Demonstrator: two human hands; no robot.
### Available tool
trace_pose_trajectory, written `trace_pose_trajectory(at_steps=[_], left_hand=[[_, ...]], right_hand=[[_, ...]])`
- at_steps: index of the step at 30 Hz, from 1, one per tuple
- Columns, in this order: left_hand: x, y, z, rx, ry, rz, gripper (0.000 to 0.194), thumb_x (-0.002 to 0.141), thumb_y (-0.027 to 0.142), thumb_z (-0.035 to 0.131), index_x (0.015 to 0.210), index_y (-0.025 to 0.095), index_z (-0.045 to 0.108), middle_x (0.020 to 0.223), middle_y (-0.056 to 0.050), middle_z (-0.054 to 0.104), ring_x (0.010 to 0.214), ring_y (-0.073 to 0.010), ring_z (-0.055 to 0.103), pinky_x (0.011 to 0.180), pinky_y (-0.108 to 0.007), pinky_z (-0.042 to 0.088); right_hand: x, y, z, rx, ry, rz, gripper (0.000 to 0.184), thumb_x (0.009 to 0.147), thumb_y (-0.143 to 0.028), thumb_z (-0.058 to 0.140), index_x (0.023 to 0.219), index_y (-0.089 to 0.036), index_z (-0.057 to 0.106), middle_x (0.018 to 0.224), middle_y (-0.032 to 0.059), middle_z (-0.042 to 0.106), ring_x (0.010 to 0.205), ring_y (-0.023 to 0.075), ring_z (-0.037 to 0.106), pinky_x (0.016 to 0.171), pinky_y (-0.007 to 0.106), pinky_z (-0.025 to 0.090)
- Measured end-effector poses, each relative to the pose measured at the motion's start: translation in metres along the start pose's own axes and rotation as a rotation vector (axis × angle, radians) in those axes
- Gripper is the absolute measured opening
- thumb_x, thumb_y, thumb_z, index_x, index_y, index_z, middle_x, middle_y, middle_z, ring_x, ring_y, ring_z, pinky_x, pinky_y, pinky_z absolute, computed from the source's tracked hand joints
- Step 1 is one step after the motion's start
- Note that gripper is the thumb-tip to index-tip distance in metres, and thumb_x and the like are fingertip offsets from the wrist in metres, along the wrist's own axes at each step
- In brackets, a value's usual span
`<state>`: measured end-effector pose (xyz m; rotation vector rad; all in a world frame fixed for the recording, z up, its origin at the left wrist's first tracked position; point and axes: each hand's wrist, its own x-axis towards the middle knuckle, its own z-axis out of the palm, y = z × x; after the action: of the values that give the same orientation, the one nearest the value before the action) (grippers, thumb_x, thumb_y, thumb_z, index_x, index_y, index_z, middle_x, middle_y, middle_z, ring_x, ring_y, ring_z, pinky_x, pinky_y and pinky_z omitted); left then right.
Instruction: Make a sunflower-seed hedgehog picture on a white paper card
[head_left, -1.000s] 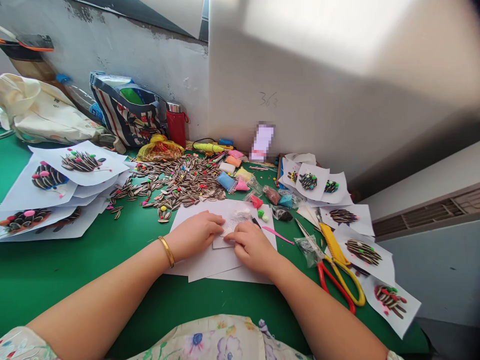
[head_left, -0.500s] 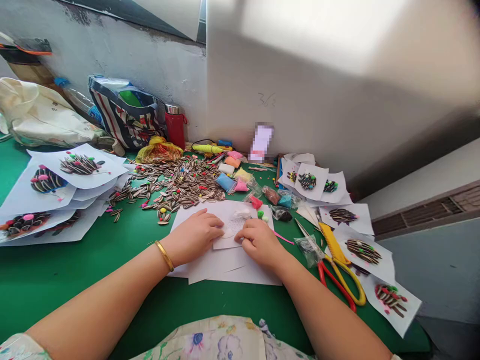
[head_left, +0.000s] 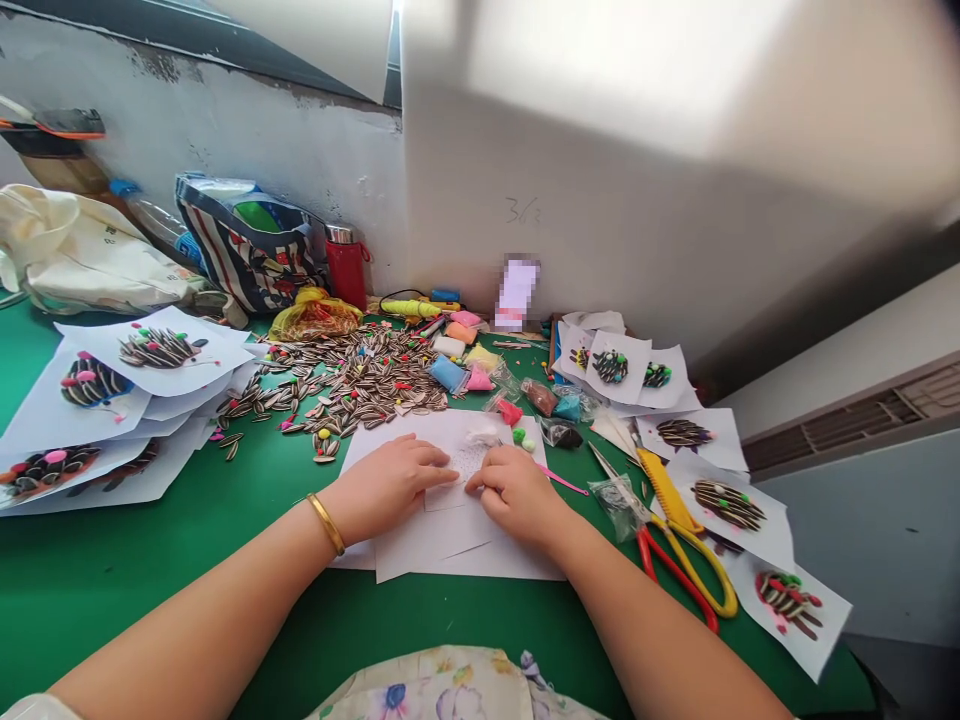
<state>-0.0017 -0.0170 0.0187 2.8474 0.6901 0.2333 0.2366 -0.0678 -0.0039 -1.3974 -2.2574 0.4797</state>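
Observation:
My left hand, with a gold bangle on the wrist, lies on the left part of a small white sheet, fingers stretched out. Fine dotted marks show on this sheet. Opposite it, my right hand bends its fingers together at the sheet's right side; what they hold, if anything, is hidden. Larger white paper lies underneath. Just beyond my fingers sits a white lump in clear plastic. Green pompoms and a pink plastic tool lie beside my right hand.
Striped sunflower seeds spread behind the paper, near bagged coloured clay. Scissors and a yellow cutter lie right. Seed-decorated sheets are stacked left, others right. A red flask stands by the wall.
The view has tilted slightly upward. My right hand has shifted a little right and its fingers have curled in; a dark pen-like thing beside it is no longer visible. My left hand stays on the sheet.

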Motion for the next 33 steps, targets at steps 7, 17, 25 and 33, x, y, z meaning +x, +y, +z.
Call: trace_pose_trajectory(at_steps=[7, 17, 25, 33], left_hand=[[-0.002, -0.003, -0.004, 0.0, 0.027, 0.042, 0.037, 0.09, 0.01, 0.055, 0.117, 0.029, 0.073, 0.13, -0.006, 0.067, 0.113, -0.0255, 0.063, 0.101, -0.044, 0.047], [0.004, -0.02, 0.009, -0.252, 0.19, -0.034, 0.033, 0.084, 0.005, 0.054, 0.107, 0.019, 0.072, 0.106, -0.007, 0.071, 0.1, -0.0191, 0.065, 0.092, -0.032, 0.051], [0.004, -0.019, 0.006, -0.262, 0.14, -0.007, 0.037, 0.077, 0.032, 0.08, 0.111, 0.022, 0.069, 0.118, -0.008, 0.067, 0.11, -0.0244, 0.061, 0.098, -0.038, 0.048], [0.006, -0.02, 0.008, -0.252, 0.132, -0.004, 0.039, 0.076, 0.031, 0.081, 0.112, 0.022, 0.069, 0.118, -0.008, 0.068, 0.109, -0.0244, 0.061, 0.097, -0.039, 0.047]], right_hand=[[0.001, 0.0, 0.0, 0.009, 0.01, -0.011, 0.032, 0.074, -0.001, 0.058, 0.084, -0.023, 0.079, 0.08, 0.0024, 0.065, 0.085, 0.0189, 0.058, 0.081, 0.035, 0.04], [0.002, -0.004, -0.002, -0.035, -0.041, 0.022, 0.032, 0.076, -0.002, 0.058, 0.087, -0.024, 0.079, 0.082, 0.0027, 0.066, 0.088, 0.0194, 0.059, 0.083, 0.035, 0.041], [0.006, -0.007, -0.004, -0.048, -0.073, 0.064, 0.03, 0.079, -0.004, 0.058, 0.088, -0.023, 0.079, 0.084, 0.0035, 0.067, 0.091, 0.0205, 0.06, 0.083, 0.036, 0.039], [0.005, -0.009, -0.002, -0.054, -0.049, 0.056, 0.028, 0.079, -0.004, 0.058, 0.086, -0.023, 0.078, 0.084, 0.0034, 0.066, 0.09, 0.0201, 0.059, 0.081, 0.035, 0.038]])
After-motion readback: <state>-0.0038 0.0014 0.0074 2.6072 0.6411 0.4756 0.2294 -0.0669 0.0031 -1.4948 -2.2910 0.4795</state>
